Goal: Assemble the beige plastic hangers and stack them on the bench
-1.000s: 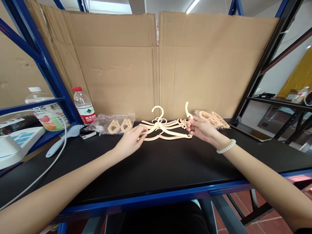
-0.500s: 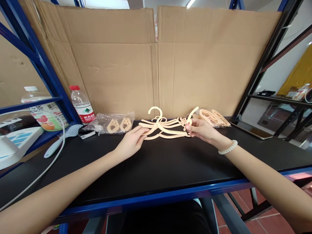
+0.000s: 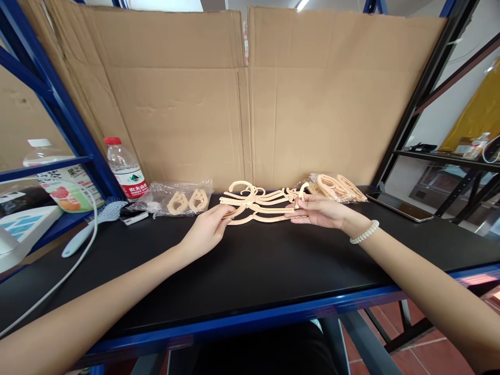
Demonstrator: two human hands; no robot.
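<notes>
Between my hands is a cream-coloured plastic clothes hanger (image 3: 247,205), tilted low over other cream hangers lying on the black tabletop (image 3: 250,271). My left hand (image 3: 209,225) pinches its left end between thumb and fingers. At the opposite end, my right hand (image 3: 318,211) has its fingers closed round the hanger's right tip. A smaller curved hook piece rises beside my right thumb. The hangers overlap, so which parts belong to which is hard to tell.
Behind stands a cardboard wall (image 3: 187,104). Clear bags of cream parts (image 3: 187,200) and folded hangers (image 3: 336,187) lie along it. On the left are a red-capped bottle (image 3: 127,172), a brush (image 3: 94,224) and a white cable (image 3: 84,255); on the right lies a phone (image 3: 400,206).
The held hanger has tipped down flatter, its hook now lower. My right hand has turned with its fingers further under the hanger's end. The view has shifted slightly.
</notes>
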